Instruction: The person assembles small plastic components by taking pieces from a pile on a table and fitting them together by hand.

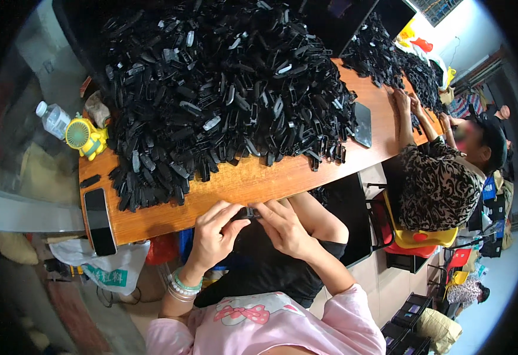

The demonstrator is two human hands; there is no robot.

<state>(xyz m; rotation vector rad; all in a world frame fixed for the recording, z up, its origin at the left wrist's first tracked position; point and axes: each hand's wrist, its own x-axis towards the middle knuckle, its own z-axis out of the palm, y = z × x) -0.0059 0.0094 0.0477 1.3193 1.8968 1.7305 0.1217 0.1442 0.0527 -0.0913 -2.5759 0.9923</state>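
Note:
Just off the table's front edge, a small black plastic part (pixel 246 213) is pinched between my two hands. My left hand (pixel 214 234) grips its left end with thumb and fingers; bracelets circle that wrist. At the other end, my right hand (pixel 284 228) closes its fingers on the same part, covering much of it. A large heap of similar black plastic pieces (pixel 211 106) lies beyond my hands on the wooden table (pixel 235 184). What exactly the held part is, I cannot make out.
A phone (pixel 98 220) lies at the table's left corner, near a yellow toy-shaped fan (pixel 84 137) and a clear bottle (pixel 53 120). Another dark phone (pixel 362 124) rests right of the heap. A co-worker (pixel 442 183) sits at the right by another heap (pixel 383 53). Black crates (pixel 410 310) stand on the floor.

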